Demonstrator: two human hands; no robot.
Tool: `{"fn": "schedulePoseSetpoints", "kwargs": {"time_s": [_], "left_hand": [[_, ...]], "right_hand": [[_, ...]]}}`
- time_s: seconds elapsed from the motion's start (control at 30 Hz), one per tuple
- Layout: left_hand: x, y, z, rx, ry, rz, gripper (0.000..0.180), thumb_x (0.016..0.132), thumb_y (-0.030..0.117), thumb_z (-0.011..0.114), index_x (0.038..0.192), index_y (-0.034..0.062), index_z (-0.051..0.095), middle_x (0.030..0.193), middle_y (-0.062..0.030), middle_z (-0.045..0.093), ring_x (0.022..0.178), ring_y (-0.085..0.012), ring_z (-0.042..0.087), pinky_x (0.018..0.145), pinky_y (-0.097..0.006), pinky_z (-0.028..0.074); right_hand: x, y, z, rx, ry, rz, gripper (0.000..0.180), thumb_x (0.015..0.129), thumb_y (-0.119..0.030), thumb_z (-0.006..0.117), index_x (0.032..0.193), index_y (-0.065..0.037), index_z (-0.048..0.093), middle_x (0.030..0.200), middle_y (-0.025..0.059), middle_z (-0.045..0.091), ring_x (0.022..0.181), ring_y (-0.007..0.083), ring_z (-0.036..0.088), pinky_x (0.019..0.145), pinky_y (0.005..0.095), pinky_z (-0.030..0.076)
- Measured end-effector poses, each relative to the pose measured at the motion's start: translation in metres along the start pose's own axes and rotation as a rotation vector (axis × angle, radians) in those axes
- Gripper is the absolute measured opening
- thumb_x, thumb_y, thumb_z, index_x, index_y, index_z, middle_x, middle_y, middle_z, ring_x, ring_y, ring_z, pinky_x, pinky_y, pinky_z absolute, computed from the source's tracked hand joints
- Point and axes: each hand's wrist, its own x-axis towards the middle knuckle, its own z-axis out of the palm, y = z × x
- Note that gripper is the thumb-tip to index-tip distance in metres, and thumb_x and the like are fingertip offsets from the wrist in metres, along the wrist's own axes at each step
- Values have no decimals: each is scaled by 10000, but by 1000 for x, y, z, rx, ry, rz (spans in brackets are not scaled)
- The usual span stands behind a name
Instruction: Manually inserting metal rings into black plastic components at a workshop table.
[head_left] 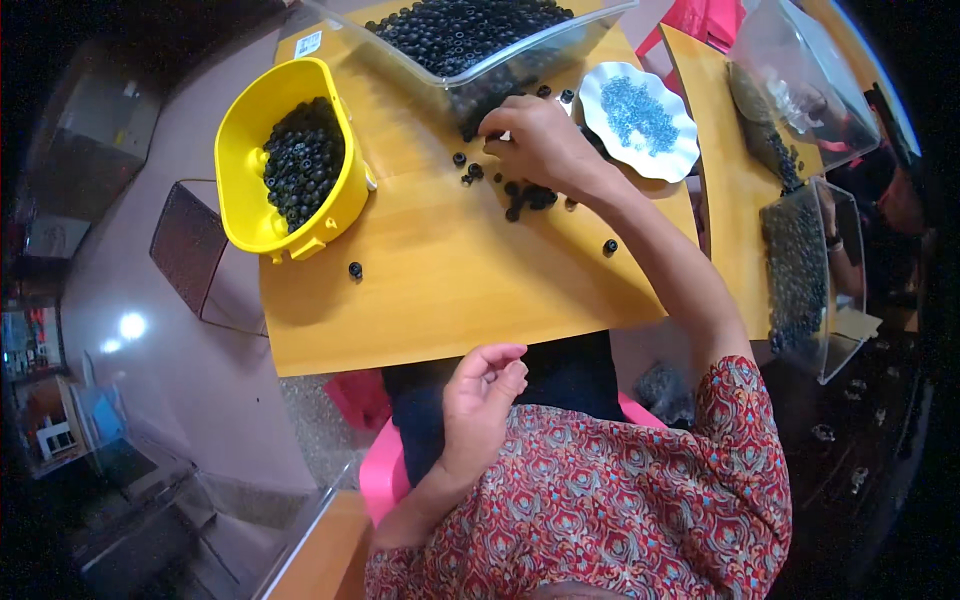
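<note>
On your desk [440, 270] stand one yellow tub [350, 200], one white dish [663, 166] and one clear bin [545, 60], cut off above. Black pieces [540, 198], small, round, glossy, lie around your right hand [545, 143], some hidden. Its grip is pinched, your left hand [478, 408] loosely curled; you cannot tell whether either grasps anything.

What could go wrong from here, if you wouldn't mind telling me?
The right hand is close to loose black pieces, so it might scatter some across the table. The right forearm passes close to the white dish of small clear pieces; a bump could spill them. A lone black piece near the yellow tub might roll off if nudged.
</note>
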Motion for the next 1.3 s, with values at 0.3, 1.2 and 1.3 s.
{"fn": "schedulePoseSetpoints", "kwargs": {"time_s": [0.3, 1.2, 1.3], "left_hand": [[-14, 19, 1, 464, 177, 660, 226, 815, -83, 619, 1035, -37, 601, 951, -63, 532, 837, -137, 528, 777, -240, 440], [-63, 21, 17, -146, -178, 377, 287, 895, 207, 621, 1061, -27, 615, 1033, -79, 588, 886, -151, 551, 773, -276, 442], [-66, 18, 18, -157, -203, 379, 274, 889, 180, 627, 1069, -27, 613, 1059, -89, 591, 953, -164, 549, 821, -292, 437]], "right_hand": [[-92, -85, -50, 1625, -160, 537, 249, 832, -39, 648, 1073, 18, 626, 943, 102, 666, 847, 145, 639, 735, 248, 513], [-174, -164, -77, 935, 71, -93, 315, 760, -62, 718, 1066, -11, 663, 981, 91, 597, 922, 173, 555, 813, 276, 430], [-174, -166, -78, 944, 57, -137, 334, 744, -65, 732, 1069, -25, 667, 989, 103, 602, 914, 190, 568, 804, 284, 441]]}}
